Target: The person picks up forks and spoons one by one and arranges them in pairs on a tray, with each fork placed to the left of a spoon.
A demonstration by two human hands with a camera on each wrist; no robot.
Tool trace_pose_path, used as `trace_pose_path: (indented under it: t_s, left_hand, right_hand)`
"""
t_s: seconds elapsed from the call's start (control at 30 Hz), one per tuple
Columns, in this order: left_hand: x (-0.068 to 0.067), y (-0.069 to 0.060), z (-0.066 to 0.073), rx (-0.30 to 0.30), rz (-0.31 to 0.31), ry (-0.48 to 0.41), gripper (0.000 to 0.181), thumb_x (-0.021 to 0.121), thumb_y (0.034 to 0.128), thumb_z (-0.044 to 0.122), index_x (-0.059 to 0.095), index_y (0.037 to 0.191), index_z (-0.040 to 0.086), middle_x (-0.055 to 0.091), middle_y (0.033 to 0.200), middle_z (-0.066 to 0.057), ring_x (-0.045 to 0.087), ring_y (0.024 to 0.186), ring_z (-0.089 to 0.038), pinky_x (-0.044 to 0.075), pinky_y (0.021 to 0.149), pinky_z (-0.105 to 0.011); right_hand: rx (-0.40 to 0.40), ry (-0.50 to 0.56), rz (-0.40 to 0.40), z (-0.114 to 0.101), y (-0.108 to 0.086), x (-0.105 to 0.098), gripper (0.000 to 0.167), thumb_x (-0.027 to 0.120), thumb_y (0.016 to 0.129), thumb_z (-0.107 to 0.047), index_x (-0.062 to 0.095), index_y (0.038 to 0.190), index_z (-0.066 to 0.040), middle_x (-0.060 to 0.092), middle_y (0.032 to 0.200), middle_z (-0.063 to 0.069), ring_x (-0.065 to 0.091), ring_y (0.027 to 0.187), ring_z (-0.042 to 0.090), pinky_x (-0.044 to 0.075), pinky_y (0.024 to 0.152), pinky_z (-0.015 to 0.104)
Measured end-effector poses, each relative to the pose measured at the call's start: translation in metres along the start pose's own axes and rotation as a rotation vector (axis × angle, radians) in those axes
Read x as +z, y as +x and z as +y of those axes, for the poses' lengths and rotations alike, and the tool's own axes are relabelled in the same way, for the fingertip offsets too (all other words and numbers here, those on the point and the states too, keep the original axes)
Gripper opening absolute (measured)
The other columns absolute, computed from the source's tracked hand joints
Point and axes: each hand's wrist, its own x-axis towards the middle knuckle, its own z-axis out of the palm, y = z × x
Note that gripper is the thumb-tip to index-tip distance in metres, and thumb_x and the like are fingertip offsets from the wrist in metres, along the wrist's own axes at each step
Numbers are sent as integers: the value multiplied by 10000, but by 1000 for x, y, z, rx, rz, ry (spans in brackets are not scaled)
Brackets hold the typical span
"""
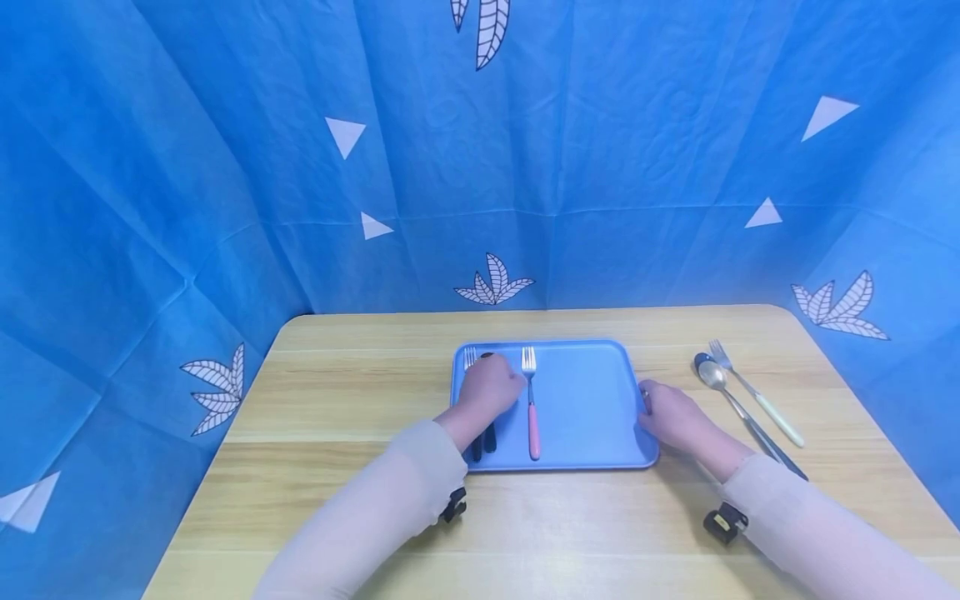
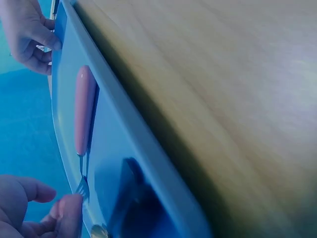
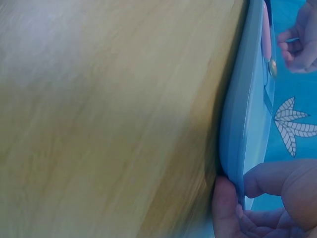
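Observation:
A blue tray [image 1: 588,400] lies on the table. Its right rim is pinched between the thumb and fingers of my right hand [image 1: 671,417], one finger lying under the edge in the right wrist view. My left hand [image 1: 491,387] hovers over the tray's left part, fingers loosely curled, with nothing visible between thumb and fingertips in the left wrist view. Beside it lies a fork with a pink handle [image 1: 533,429]. Partly hidden beneath the left hand are a black-handled fork [image 1: 470,357] and another black-handled utensil [image 1: 490,437]; a spoon bowl [image 3: 273,68] shows there in the right wrist view.
Right of the tray, a fork with a pale green handle [image 1: 776,417] and a metal spoon [image 1: 712,375] lie on the wooden table [image 1: 352,375]. A dark-bowled spoon [image 1: 702,359] lies against that spoon. A blue patterned curtain [image 1: 600,167] hangs behind the table and at its sides.

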Motion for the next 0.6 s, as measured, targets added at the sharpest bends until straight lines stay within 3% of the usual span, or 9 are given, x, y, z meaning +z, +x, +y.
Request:
trace_pose_path:
  t_s: [0.33,0.6]
  left_hand:
    - [-5,-10,-19,66,84,32,266,575,919,215,498,675,139,439,561,22,461,491,-146,331,463,-277]
    - [-13,-20,-36,69,90,29,76,611,922,202,622,886,136,570,703,6,554,603,-143,456,533,-296]
  right_hand:
    - [10,-1,-6,-3,-2,-2,557,619,863,-5,410,1336,202,632,838,122,599,721,216,540,640,361]
    - [0,11,-4,-4,-3,-3,533,615,860,-1,429,1317,200,611,803,101,586,703,210,530,626,354]
